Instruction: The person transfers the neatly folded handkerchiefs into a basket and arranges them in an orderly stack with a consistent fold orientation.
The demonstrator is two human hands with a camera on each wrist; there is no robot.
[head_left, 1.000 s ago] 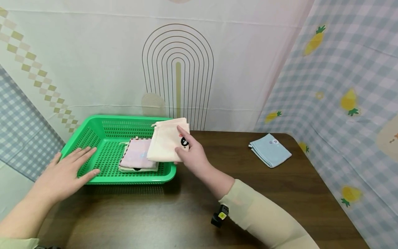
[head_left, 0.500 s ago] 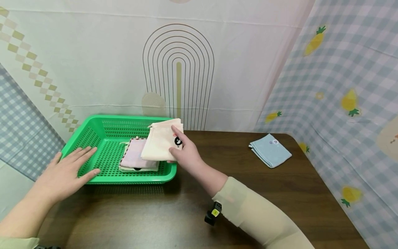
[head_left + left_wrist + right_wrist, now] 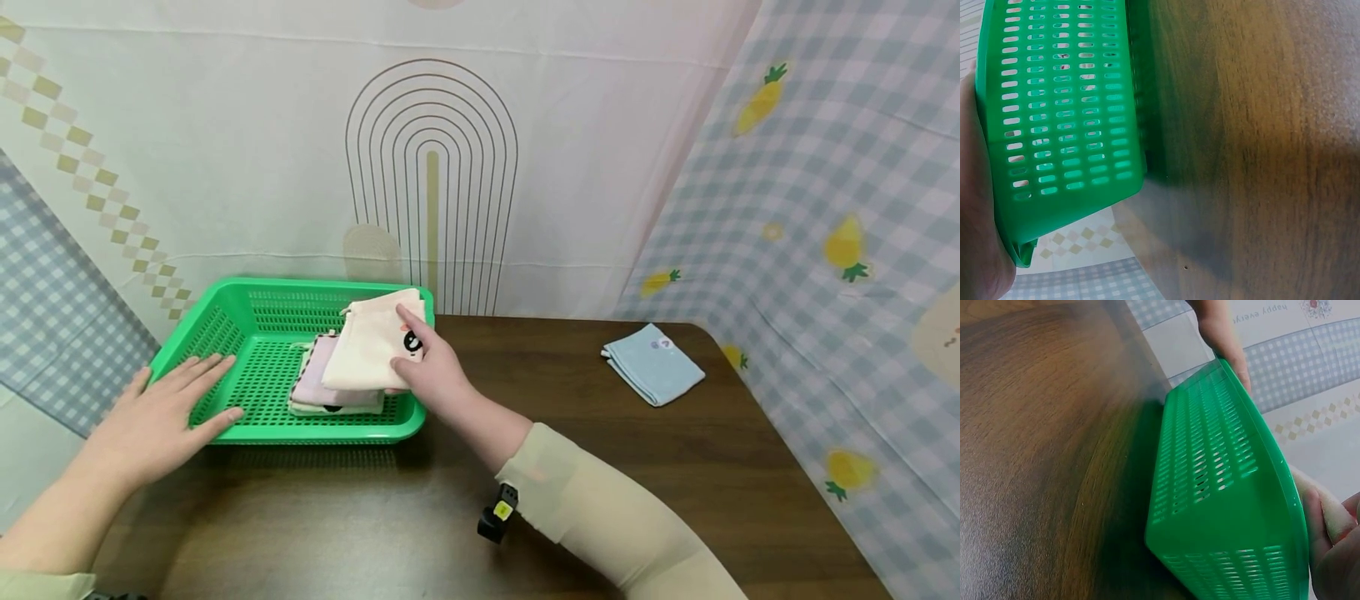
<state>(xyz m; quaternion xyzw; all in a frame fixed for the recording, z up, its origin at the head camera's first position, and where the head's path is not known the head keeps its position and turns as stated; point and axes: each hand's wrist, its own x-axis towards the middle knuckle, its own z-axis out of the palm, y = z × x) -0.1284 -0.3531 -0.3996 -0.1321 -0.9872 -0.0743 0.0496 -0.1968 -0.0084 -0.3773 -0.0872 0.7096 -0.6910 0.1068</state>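
My right hand (image 3: 435, 367) pinches a folded cream cloth (image 3: 367, 342) with a black-and-white animal print, thumb on top. It holds the cloth over the right end of the green plastic basket (image 3: 300, 433). Under it, a folded lilac cloth (image 3: 311, 383) with a checked edge lies on a whitish cloth (image 3: 303, 408) in the basket, partly covered. My left hand (image 3: 157, 417) rests on the basket's left front rim with its fingers straight. In the right wrist view, the right hand (image 3: 1338, 556) and cream cloth (image 3: 1322, 500) show just beyond the basket rim.
A folded light blue cloth (image 3: 652, 367) lies on the brown wooden table (image 3: 562, 367) to the right. A white printed curtain (image 3: 600, 150) hangs behind the table, and a checked one (image 3: 825, 233) along the right side.
My right hand has moved left with the cream cloth, from the basket's right edge to over the lilac cloth. The left hand stays on the rim.
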